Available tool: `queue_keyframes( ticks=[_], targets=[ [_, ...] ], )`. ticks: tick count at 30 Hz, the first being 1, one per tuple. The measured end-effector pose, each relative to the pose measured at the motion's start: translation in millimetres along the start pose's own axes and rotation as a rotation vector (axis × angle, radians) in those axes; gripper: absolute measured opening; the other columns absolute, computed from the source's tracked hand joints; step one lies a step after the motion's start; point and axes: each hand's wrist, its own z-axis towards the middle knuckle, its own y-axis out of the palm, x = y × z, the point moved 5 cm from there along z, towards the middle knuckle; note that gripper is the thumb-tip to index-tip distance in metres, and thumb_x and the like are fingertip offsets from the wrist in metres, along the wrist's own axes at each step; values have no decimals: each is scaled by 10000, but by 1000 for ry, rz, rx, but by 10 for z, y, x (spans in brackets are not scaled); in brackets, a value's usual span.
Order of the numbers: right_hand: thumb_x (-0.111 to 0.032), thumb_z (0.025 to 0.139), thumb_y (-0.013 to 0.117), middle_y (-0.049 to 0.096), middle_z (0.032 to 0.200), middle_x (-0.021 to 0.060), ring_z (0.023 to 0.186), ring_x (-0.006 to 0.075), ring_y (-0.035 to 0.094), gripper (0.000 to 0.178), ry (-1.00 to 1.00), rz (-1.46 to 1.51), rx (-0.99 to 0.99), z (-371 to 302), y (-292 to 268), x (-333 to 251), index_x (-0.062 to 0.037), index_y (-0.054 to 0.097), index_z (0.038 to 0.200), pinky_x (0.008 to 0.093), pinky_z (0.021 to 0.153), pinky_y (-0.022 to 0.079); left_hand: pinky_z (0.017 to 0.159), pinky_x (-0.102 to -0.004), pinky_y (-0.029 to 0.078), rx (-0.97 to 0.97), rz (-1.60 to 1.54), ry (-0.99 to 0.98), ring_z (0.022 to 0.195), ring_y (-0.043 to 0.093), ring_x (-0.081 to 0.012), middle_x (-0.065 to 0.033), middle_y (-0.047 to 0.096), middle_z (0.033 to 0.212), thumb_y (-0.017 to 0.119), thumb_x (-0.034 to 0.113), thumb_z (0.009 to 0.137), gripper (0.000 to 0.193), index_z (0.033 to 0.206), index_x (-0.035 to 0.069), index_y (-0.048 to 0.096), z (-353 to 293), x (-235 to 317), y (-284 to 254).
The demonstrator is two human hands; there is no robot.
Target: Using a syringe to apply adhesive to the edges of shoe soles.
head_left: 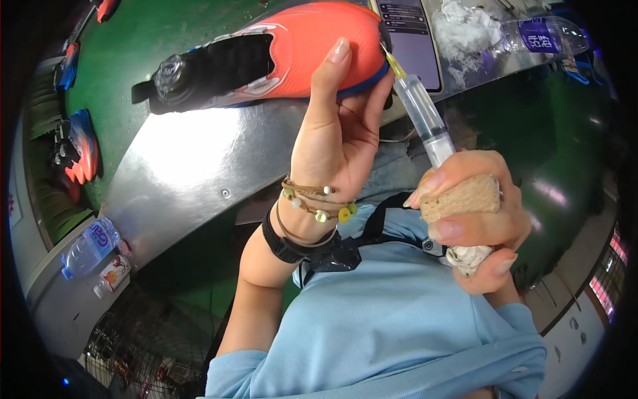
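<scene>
My left hand [342, 133] grips the toe end of an orange shoe [325, 46] with a black collar and blue sole edge, thumb on the upper and fingers underneath. My right hand [508, 213] is closed round a clear syringe [420, 110] with a yellow needle hub. The needle tip meets the toe edge of the shoe, or comes very close to it. Also within the right hand's fingers are a tan, rough block [462, 198], perhaps a sponge, and a crumpled white wad [468, 258]. The syringe plunger's end is hidden by the fingers.
A lit phone [412, 50] lies behind the toe. White fluffy wadding [462, 33] and a plastic bottle [545, 34] are at far right. Other orange-blue shoes [83, 146] stand at left, above a clear bottle [93, 246] and a smaller bottle [113, 276]. The metal table edge [226, 193] runs diagonally.
</scene>
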Motion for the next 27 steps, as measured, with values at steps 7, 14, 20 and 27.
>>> queue_keyframes(
  ticks=[7,14,20,27],
  targets=[
    [-441,913,284,512,918,199,613,227,588,446,-19,-56,-1,-52,5,26,-117,590,908,294,518,499,833,-250,517,71,26,-33,899,603,-149,-44,603,988,701,205,754,345,1010,32,547,-34,21,31],
    [-246,796,435,554,921,223,683,210,606,333,-22,14,112,-144,-22,123,-54,696,873,283,593,519,832,-242,515,73,13,-59,907,599,-148,-43,602,985,697,214,759,343,1010,34,549,22,6,55],
    [-439,894,382,554,911,221,701,238,596,483,-144,71,313,-140,-159,105,-36,646,866,309,589,519,856,-291,509,99,36,-1,877,610,-165,-56,625,959,689,182,766,248,941,40,587,102,242,-40],
    [-511,905,224,482,982,245,764,270,567,577,-88,-120,432,-320,-630,355,-41,515,1070,333,629,499,890,-216,461,142,195,449,1140,484,-195,-143,458,1269,733,333,697,689,1229,24,421,587,2802,-1123]
  ],
)
